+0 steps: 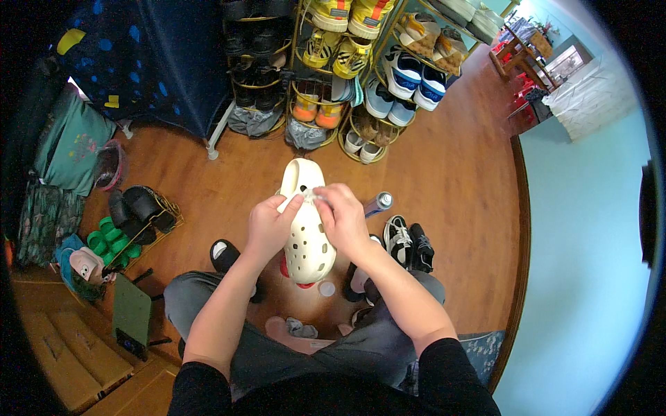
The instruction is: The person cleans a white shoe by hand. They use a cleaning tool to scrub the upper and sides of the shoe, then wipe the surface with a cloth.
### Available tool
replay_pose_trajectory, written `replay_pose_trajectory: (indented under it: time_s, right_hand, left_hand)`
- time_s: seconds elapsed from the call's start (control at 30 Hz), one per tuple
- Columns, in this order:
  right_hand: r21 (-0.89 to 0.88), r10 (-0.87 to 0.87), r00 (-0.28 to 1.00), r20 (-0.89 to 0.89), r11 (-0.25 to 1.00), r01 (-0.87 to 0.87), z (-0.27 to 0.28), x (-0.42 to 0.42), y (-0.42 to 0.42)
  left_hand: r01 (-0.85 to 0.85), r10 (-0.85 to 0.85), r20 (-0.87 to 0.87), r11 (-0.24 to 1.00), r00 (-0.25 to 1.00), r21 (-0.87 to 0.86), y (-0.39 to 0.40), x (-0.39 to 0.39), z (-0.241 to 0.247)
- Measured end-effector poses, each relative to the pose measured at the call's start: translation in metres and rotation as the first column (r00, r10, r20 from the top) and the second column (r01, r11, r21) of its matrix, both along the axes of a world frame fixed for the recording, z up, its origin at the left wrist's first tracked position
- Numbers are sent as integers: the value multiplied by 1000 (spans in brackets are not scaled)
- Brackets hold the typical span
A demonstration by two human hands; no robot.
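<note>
A cream foam clog [307,255] with vent holes is held up in front of me, its heel end pointing away and its toe towards me. My left hand [270,226] grips its left side, thumb on top near the foot opening. On the right side, my right hand [341,218] pinches a small white tissue or cloth [310,195] against the clog's upper. The fingers partly hide this white piece. Below the clog a red thing [305,285] peeks out, mostly hidden. A small round translucent lid or cup [327,289] is on the floor beside it.
An aerosol can [379,203] stands right of my hands, near black-and-white sneakers [399,240]. Shoe racks [312,127] full of shoes stand ahead. Green slippers [112,242] and a dark green stool [131,314] are at left. A pale blue wall [577,223] bounds the right.
</note>
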State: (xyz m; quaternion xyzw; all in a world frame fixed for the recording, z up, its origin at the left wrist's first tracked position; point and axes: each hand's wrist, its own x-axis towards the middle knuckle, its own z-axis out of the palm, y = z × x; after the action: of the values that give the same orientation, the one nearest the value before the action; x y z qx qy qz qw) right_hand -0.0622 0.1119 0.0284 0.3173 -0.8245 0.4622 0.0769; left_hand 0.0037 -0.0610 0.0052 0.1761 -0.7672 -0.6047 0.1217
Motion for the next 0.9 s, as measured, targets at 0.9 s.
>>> replay_pose_trajectory:
  time_s: [0.9]
  right_hand:
    - [105,177,962,208,974,-201,-1,10,21]
  left_hand:
    - [381,-430,37,834,902,399,-1,-1,-13]
